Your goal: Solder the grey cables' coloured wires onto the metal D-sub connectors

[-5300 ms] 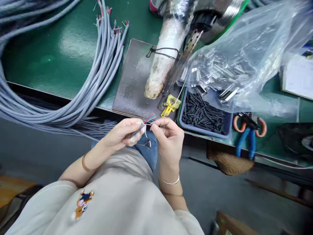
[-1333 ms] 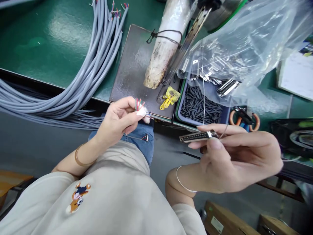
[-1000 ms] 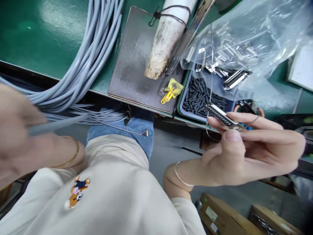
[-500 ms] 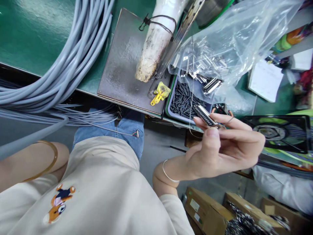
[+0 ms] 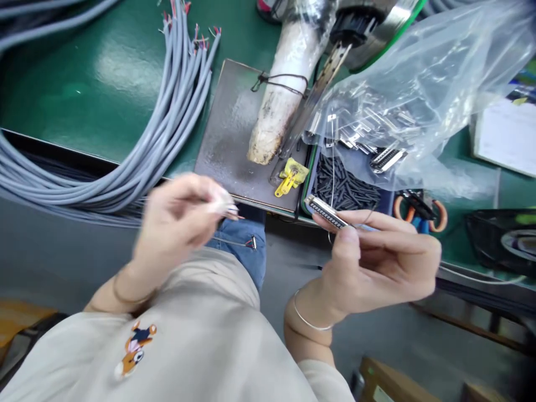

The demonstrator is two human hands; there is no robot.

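Note:
My right hand (image 5: 377,257) pinches a metal multi-pin connector (image 5: 326,213) between thumb and fingers, in front of a blue tray (image 5: 309,190) of small black sleeves (image 5: 343,184). A thin wire hangs beside the connector. At the left, my left hand (image 5: 180,215) is closed on a cable end with thin wires showing (image 5: 233,214); motion blurs it. Behind that hand a thick bundle of grey cables (image 5: 154,145) curves over the table edge. Another cable end with a small plug (image 5: 252,243) lies over the blue jeans.
A clear bag (image 5: 439,72) of metal connectors sits behind the tray. A wrapped white roll (image 5: 280,111) and yellow clip (image 5: 290,178) are over a dark board (image 5: 230,128). Orange-handled pliers (image 5: 439,216) and a black fan (image 5: 502,240) are at the right. Cardboard boxes (image 5: 389,382) stand below.
My left hand has come into view and up to the table edge, holding a cable end. The view has shifted, and my right hand still holds the connector.

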